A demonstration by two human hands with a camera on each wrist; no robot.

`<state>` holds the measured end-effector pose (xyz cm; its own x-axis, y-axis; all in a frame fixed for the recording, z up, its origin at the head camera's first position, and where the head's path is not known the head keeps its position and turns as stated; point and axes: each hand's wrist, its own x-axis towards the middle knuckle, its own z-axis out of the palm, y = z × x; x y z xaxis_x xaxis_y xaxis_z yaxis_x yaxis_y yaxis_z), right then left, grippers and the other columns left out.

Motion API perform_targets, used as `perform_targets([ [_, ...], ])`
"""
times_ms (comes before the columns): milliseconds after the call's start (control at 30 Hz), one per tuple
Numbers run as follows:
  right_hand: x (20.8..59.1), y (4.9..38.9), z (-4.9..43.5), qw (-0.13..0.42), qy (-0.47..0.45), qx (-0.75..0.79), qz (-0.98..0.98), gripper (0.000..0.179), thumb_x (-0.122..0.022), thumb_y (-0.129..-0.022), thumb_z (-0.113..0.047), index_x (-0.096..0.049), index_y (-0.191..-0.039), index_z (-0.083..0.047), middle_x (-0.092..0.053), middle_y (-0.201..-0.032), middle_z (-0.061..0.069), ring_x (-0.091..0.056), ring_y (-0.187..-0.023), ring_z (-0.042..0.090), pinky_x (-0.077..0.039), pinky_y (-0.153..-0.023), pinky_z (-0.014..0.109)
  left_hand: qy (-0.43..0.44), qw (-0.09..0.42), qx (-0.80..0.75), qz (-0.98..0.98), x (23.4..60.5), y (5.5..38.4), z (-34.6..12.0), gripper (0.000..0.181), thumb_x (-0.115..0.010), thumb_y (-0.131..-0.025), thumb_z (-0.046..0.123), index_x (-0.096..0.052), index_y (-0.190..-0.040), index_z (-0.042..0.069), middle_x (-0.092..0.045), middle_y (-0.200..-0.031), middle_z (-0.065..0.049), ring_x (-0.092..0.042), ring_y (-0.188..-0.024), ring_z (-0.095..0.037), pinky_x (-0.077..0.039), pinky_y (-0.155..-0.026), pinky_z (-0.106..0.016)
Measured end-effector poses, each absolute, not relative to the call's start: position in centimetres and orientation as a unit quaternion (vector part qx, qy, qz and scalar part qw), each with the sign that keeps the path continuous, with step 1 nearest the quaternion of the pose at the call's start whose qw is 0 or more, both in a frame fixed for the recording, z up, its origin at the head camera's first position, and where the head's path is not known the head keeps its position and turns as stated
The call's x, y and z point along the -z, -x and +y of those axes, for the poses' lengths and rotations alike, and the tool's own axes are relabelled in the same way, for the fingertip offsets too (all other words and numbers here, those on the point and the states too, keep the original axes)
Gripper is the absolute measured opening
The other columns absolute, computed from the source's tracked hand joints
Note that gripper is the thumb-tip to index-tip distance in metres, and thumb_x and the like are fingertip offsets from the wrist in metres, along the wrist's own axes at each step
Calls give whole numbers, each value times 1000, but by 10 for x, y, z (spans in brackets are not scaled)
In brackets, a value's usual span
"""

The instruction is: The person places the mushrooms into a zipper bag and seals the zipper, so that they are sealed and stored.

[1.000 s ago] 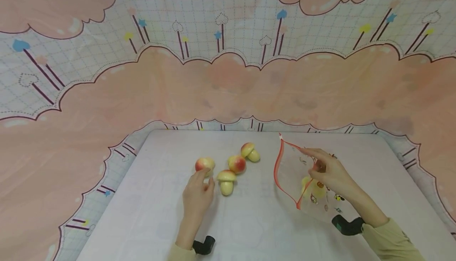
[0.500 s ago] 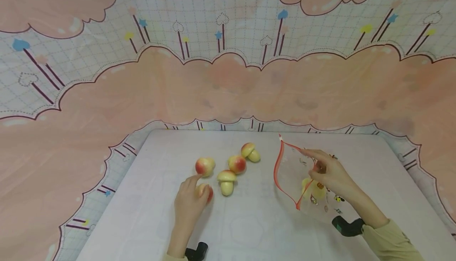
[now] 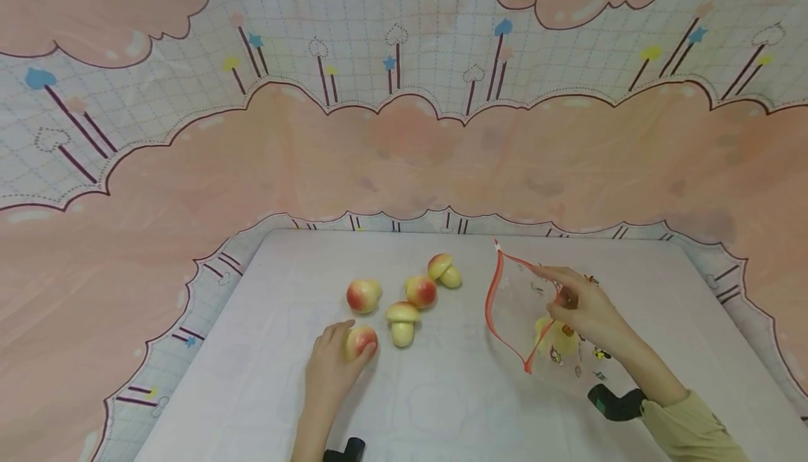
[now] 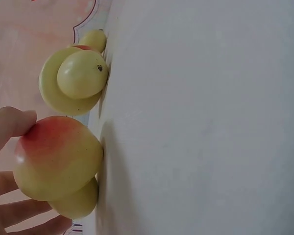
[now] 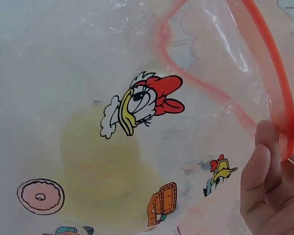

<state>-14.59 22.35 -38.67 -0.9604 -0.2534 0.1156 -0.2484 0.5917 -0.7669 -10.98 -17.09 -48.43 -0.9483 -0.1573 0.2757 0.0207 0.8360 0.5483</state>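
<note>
A peach-and-white patterned cloth (image 3: 404, 160) fills the space behind and around a white table (image 3: 454, 392). On the right half of the table is a clear plastic bag (image 3: 519, 294) with a red edge, its mouth gaping toward the left. A yellowish shape (image 5: 100, 156) shows through the bag's wall, too blurred to make out well.

The right hand (image 3: 583, 311), below which a pale green sleeve (image 3: 694, 427) begins, pinches the bag's red edge between thumb and fingers. The left hand (image 3: 332, 357) grips a toy mushroom (image 3: 361, 344) at the table's left side — thumb on the red of the cap, the other fingers spread round the far side. Whether the mushroom touches the table I cannot tell.

A black piece (image 3: 615, 404) sits at the right wrist.

Four more red-and-yellow mushrooms lie on the table: one (image 3: 363, 296) just beyond the left hand, and three (image 3: 421, 292) close together between that hand and the bag. Smallest are the bag's printed pictures — a duck's head (image 5: 142, 103) and a pink doughnut (image 5: 27, 196) among them.
</note>
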Motion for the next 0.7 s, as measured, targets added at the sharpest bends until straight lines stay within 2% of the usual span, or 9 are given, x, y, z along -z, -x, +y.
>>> perform_targets([
  [233, 387, 146, 224, -1, 138, 419, 897, 58, -60, -83, 3, -50, -139, -9, -50, -128, 19, -45, -71, 8, -41, -48, 22, -49, 137, 296, -944, 485, 107, -172, 47, -74, -79, 39, -66, -114, 10, -64, -118, -12, -59, -111, -35, -48, -91, -51],
  [533, 387, 145, 223, -7, 139, 416, 899, 58, -62, -83, 3, -50, -139, -9, -50, -130, 18, -44, -71, 7, -41, -48, 21, -63, 155, 314, -934, 491, 104, -172, 41, -76, -78, 36, -68, -109, 11, -65, -115, -9, -62, -109, -31, -49, -90, -50],
  [700, 387, 144, 223, -7, 138, 417, 898, 58, -62, -83, 3, -50, -139, -9, -51, -129, 18, -44, -72, 7, -41, -48, 21, -67, 167, 331, -926, 492, 103, -171, 43, -78, -76, 35, -69, -110, 10, -65, -115, -9, -62, -110, -30, -49, -92, -48],
])
